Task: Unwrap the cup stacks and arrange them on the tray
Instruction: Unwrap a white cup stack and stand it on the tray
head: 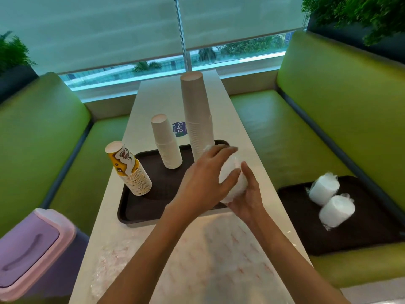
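Head view: gripped a white plastic-wrapped cup stack (pixel 232 183) between left hand (pixel 203 183), fingers curled over it, and right hand (pixel 249 195), cupped beneath, above the near right edge of the dark brown plastic tray (pixel 140 212), beside 3 inverted paper cup stacks: tall beige stack (pixel 197 119), shorter white stack (pixel 166 145), yellow patterned stack (pixel 131 172).

Soft daylight w/ a teal cast comes thru the window (pixel 153 66) beyond the grip, diffused by the roller blind (pixel 98 29); we find the scene evenly bright, shadows weak. Pale sheen on the table (pixel 219 249) nearer us than the grip & on the green bench (pixel 274 132) to its right. Left hand (pixel 203 183), right hand (pixel 247 194) & wrapped cup stack (pixel 237 186) slightly blurred. Frame edges bend, wide-angle.
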{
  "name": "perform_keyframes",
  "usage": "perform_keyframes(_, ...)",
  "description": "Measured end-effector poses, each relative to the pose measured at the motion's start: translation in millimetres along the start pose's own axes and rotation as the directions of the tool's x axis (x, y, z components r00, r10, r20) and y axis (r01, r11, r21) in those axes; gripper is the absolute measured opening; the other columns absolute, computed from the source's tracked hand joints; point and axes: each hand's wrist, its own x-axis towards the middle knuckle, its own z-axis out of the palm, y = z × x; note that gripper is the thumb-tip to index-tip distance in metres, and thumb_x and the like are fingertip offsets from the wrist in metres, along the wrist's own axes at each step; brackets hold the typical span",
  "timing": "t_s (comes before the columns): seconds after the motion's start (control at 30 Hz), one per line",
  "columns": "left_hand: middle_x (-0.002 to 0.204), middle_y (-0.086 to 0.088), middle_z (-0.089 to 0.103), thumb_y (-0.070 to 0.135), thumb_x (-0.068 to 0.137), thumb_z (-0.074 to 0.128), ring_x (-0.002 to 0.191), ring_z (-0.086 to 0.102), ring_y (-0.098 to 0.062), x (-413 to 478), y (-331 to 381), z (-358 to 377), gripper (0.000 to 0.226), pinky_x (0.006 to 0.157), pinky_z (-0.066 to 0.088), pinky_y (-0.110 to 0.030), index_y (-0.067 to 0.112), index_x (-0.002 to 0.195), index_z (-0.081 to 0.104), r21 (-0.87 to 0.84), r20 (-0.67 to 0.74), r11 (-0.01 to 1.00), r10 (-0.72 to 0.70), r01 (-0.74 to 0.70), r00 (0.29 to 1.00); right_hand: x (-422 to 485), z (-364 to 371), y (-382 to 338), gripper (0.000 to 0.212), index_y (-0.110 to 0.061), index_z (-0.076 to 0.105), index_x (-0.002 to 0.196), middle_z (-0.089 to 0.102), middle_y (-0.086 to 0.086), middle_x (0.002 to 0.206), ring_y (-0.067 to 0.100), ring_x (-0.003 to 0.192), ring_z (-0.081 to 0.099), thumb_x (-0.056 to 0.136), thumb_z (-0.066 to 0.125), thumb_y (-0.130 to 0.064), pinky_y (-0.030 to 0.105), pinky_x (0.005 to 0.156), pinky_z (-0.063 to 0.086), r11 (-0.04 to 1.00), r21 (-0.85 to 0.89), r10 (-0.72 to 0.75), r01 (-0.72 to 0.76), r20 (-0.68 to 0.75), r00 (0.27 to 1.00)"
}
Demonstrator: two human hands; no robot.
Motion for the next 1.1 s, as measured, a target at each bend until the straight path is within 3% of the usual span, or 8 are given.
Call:
perform_keyframes(0.07,0.15,0.007,0.035,0.047,0.09,0.056,0.135,0.036,-0.013,-3,-13,3,0.06,0.108,0.036,-0.037,0.028,0.144,0.038,0.074,0.093,0.992,-0.114,0.107,0.989,-2,3,-1,0.108,-0.016,0.053,0.132,0.066,0.018,0.115,0.033,0.098,0.067,0.038,0.093,-0.049,0.047,0.067,0.059,1.0,-0.017,0.009,-0.009,0.017,1.0)
perform_keyframes(0.13,0.153,0.006,0.031,0.055,0.086,0.055,0.139,0.031,-0.015,-7,-25,6,0.068,0.11,0.033,-0.041,0.029,0.145,0.034,0.076,0.146,0.984,-0.172,0.162,0.974,-3,2,-2,0.109,-0.014,0.056,0.126,0.07,0.016,0.105,0.031,0.09,0.07,0.03,0.095,-0.048,0.043,0.061,0.059,1.0,-0.03,0.007,-0.006,0.037,0.999)
perform_keyframes(0.33,0.148,0.002,0.04,0.066,0.069,0.052,0.129,0.044,-0.017,-18,-39,16,0.084,0.106,0.041,-0.046,0.029,0.143,0.038,-0.157,0.182,0.945,-0.259,0.288,0.949,-5,1,2,0.111,-0.015,0.057,0.122,0.071,0.015,0.102,0.031,0.09,0.07,0.025,0.095,-0.051,0.045,0.065,0.06,0.997,-0.077,0.028,-0.025,0.041,0.999)
perform_keyframes(0.43,0.138,0.002,0.05,0.06,0.068,0.057,0.114,0.05,-0.008,-23,-42,19,0.081,0.097,0.048,-0.032,0.026,0.14,0.044,-0.291,0.163,0.906,-0.271,0.309,0.949,-8,2,4,0.101,-0.014,0.06,0.122,0.07,0.017,0.105,0.031,0.09,0.07,0.034,0.092,-0.052,0.044,0.065,0.06,0.992,-0.117,0.045,-0.039,0.044,0.998)
perform_keyframes(0.57,0.128,0.004,0.057,0.057,0.067,0.063,0.11,0.057,-0.008,-26,-49,25,0.075,0.083,0.054,-0.02,0.027,0.134,0.05,-0.448,0.17,0.833,-0.277,0.324,0.946,-11,3,4,0.055,-0.018,0.063,0.114,0.072,0.011,0.097,0.028,0.089,0.069,0.067,0.068,-0.045,0.045,0.073,0.059,0.976,-0.213,0.043,-0.041,0.001,0.999)
perform_keyframes(0.77,0.123,0.01,0.058,0.053,0.065,0.065,0.11,0.058,-0.006,-26,-52,28,0.068,0.08,0.052,-0.014,0.031,0.128,0.052,-0.537,0.172,0.775,-0.285,0.333,0.943,-11,3,4,0.077,-0.016,0.054,0.131,0.064,0.018,0.117,0.034,0.104,0.062,0.062,0.072,-0.045,0.044,0.072,0.06,0.963,-0.263,0.042,-0.061,-0.075,0.996)
perform_keyframes(0.93,0.125,0.004,0.06,0.054,0.062,0.067,0.11,0.06,-0.009,-27,-56,33,0.073,0.085,0.054,-0.024,0.029,0.129,0.053,-0.567,0.187,0.742,-0.308,0.359,0.933,-11,3,2,0.07,-0.017,0.055,0.129,0.066,0.015,0.111,0.031,0.099,0.064,0.066,0.065,-0.046,0.042,0.067,0.06,0.95,-0.304,0.049,-0.072,-0.08,0.996)
perform_keyframes(1.1,0.122,0.001,0.062,0.049,0.066,0.067,0.109,0.062,-0.014,-27,-59,37,0.064,0.085,0.056,-0.03,0.029,0.125,0.055,-0.597,0.173,0.712,-0.334,0.369,0.926,-10,2,2,0.065,-0.019,0.055,0.127,0.064,0.018,0.116,0.034,0.106,0.062,0.072,0.073,-0.046,0.048,0.08,0.056,0.94,-0.332,0.049,-0.084,-0.114,0.992)
